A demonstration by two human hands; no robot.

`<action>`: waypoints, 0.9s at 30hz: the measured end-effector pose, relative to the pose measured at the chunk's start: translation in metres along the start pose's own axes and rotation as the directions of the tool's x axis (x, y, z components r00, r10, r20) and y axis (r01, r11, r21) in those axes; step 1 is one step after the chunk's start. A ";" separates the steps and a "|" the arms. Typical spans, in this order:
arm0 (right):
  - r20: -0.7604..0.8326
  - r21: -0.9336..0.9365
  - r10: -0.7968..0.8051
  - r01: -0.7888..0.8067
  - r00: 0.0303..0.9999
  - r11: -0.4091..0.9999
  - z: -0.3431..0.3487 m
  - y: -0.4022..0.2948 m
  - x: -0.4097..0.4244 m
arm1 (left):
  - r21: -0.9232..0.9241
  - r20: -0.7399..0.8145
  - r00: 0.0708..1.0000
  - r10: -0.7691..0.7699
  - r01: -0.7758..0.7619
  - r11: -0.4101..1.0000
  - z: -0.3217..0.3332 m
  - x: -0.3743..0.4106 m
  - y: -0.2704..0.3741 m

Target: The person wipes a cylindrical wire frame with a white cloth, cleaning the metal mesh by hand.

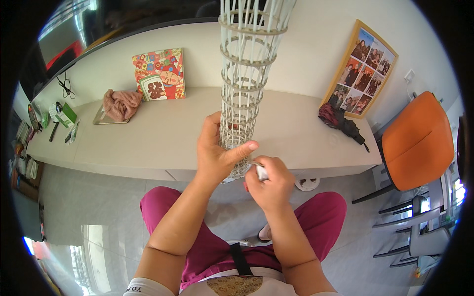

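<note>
A tall openwork tube point(242, 77) of white rods, bound by woven beige rings, stands before me and runs past the top of the view. Its rings sit closer together toward the lower end. My left hand point(218, 146) wraps around that lower part from the left, thumb across the near side. Beside the dense weave at the bottom, my right hand point(272, 181) is closed on a small white object point(261, 172), partly hidden by the fingers. A thin pale strand point(255, 162) lies by its fingertips, and a bit of red shows below them. The right hand is slightly blurred.
Behind the tube runs a long beige cabinet point(170, 137), bearing a pink fluffy cloth point(121, 105), a colourful printed board point(160, 76), a folded umbrella point(342, 125) and a photo frame point(361, 70). An orange chair point(418, 140) stands right; a television point(140, 18) hangs upper left.
</note>
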State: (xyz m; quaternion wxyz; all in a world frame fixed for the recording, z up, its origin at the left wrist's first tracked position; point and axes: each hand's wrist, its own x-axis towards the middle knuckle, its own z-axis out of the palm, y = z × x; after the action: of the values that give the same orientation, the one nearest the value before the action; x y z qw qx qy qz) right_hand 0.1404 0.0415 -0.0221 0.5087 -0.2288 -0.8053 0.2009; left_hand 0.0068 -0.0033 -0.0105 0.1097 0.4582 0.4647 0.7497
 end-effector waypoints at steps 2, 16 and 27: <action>-0.075 0.051 0.022 -0.018 0.997 0.999 -0.006 -0.003 0.002 | -0.007 -0.020 1.000 0.002 -0.002 1.000 0.000 0.002 0.001; 0.093 0.193 0.136 -0.151 0.986 0.969 0.002 -0.012 0.001 | 0.091 -0.107 0.994 -0.004 0.014 0.996 0.004 0.002 0.006; 0.009 0.290 0.210 -0.203 0.978 0.935 0.004 -0.003 -0.007 | 0.074 -0.104 0.984 -0.141 0.150 0.986 -0.001 0.005 0.010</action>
State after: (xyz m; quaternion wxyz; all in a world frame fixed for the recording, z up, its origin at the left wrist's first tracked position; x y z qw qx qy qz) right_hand 0.1390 0.0349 -0.0276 0.5216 -0.2376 -0.7331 0.3662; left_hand 0.0061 -0.0060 0.0007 0.1223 0.3894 0.5320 0.7419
